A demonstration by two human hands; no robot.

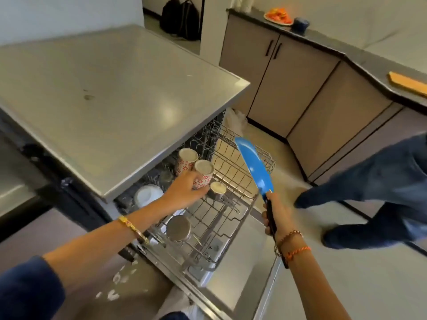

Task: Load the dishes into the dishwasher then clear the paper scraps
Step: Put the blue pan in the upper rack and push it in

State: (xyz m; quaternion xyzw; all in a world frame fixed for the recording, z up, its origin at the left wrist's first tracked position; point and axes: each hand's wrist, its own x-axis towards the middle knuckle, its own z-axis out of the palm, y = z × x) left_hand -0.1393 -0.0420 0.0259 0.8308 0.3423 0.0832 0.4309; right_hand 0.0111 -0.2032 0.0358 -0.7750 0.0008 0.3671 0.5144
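Note:
The dishwasher's wire rack is pulled out over the open door. My left hand grips a white cup with red flower print, upside down in the rack beside a second matching cup. A small steel cup stands just right of my fingers. A steel tumbler and a white bowl lie in the rack nearer me. My right hand holds the black handle of a blue pan, tilted on edge above the rack's right side.
A steel countertop overhangs the dishwasher. Beige cabinets run along the right under a dark counter with a plate of food, a dark mug and an orange board. White paper scraps lie on the floor. Another person's legs stand to the right.

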